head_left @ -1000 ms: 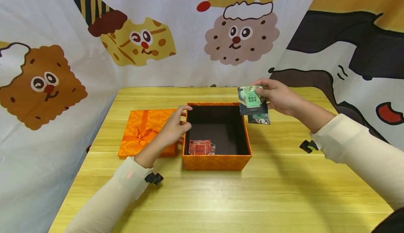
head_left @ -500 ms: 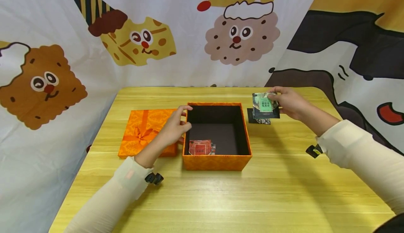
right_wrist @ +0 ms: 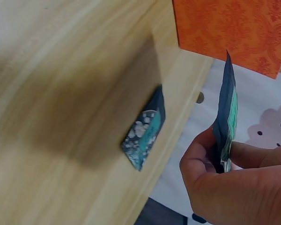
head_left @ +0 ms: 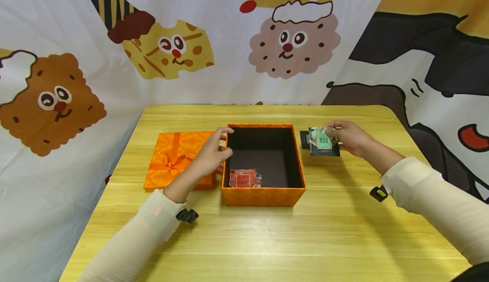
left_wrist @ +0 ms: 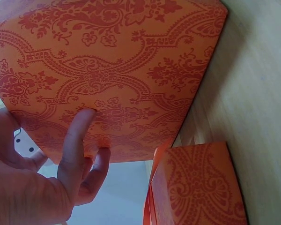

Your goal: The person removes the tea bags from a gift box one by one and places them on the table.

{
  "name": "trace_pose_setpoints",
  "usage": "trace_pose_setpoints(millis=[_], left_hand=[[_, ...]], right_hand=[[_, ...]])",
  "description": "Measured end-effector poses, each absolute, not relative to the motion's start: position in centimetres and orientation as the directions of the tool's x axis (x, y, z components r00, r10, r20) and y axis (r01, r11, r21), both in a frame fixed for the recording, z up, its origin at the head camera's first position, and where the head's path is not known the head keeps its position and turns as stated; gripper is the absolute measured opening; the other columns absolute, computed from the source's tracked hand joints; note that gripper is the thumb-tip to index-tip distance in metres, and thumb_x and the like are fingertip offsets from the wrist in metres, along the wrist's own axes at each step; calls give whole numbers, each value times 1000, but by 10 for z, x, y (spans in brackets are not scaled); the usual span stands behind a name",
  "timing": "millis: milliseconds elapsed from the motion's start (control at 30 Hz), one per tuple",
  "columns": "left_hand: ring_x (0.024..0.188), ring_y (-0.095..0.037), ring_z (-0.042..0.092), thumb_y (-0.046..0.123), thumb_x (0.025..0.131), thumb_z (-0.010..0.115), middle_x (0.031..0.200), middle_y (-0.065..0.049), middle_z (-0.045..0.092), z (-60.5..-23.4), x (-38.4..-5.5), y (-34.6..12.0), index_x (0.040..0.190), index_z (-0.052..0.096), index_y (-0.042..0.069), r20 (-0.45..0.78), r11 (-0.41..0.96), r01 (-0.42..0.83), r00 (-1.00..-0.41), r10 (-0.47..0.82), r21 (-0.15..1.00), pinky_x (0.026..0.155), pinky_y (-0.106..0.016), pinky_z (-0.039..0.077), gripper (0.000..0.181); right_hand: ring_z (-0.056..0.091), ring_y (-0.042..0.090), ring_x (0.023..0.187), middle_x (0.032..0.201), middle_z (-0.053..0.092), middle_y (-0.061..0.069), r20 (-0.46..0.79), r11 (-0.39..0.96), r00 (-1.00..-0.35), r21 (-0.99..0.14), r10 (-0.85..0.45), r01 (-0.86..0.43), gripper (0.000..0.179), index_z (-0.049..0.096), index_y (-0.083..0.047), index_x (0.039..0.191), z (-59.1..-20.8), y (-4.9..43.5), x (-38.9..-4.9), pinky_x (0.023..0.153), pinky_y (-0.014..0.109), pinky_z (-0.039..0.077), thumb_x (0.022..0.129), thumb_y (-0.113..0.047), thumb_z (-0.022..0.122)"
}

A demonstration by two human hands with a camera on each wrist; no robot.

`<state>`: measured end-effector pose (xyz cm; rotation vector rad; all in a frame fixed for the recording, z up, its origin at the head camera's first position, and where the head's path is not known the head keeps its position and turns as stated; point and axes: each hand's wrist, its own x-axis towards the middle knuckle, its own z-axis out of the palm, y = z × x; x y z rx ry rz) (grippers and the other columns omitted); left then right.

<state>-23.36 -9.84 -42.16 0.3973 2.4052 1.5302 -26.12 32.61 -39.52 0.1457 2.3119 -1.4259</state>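
Observation:
My right hand [head_left: 352, 138] pinches a dark tea sachet [head_left: 324, 141] with a green label between thumb and fingers, held above the table right of the box. A second dark sachet [right_wrist: 144, 129], with white flowers and a teal label, lies on the table under it, partly covered in the head view. My left hand [head_left: 209, 154] holds the left wall of the open orange box [head_left: 263, 197], some fingers against its patterned outside [left_wrist: 107, 70] and others at the rim. Red sachets [head_left: 243, 178] lie in the box's near left corner, overlapping another small packet.
Left of the box lies its orange lid [head_left: 170, 161] with a ribbon bow, partly behind my left hand. A wooden table [head_left: 259, 239] carries everything. Behind it hangs a white cloth [head_left: 229, 87] with cartoon biscuits.
My right hand has carried the green-labelled sachet rightward from the box's edge, then lowered it over the sachet on the table. My left hand stays at the box.

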Motion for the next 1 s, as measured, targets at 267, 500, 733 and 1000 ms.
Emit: trace_pose_setpoints(millis=[267, 500, 733, 1000], left_hand=[[84, -32, 54, 8, 98, 56, 149, -25, 37, -420, -233, -98, 152, 38, 15, -67, 401, 91, -930, 361, 912, 58, -43, 55, 57], [82, -30, 54, 6, 98, 56, 149, -26, 36, -421, -233, -98, 151, 38, 14, -62, 403, 99, -928, 367, 910, 58, -41, 53, 57], [83, -31, 53, 6, 98, 56, 148, -26, 37, -421, -233, -97, 151, 38, 15, -64, 406, 97, -929, 364, 909, 59, -40, 53, 57], [84, -31, 54, 6, 98, 56, 149, -26, 37, -421, -234, -97, 150, 39, 16, -65, 413, 97, -930, 361, 905, 63, -37, 53, 56]], right_hand=[[46, 17, 99, 128, 44, 5, -412, 483, -903, -819, -120, 309, 42, 46, 0, 142, -414, 334, -254, 75, 35, 46, 110, -26, 50], [36, 9, 60, 123, 51, 12, -441, 483, -888, -811, -132, 332, 46, 46, 5, 145, -434, 334, -248, 54, 29, 38, 108, -20, 55], [35, 6, 50, 117, 62, 12, -442, 515, -886, -797, -141, 316, 45, 50, 10, 140, -448, 331, -243, 53, 29, 41, 103, -12, 62], [60, 20, 83, 103, 66, 17, -370, 655, -916, -732, -155, 185, 30, 58, 11, 121, -452, 325, -241, 67, 35, 53, 100, -9, 66]])
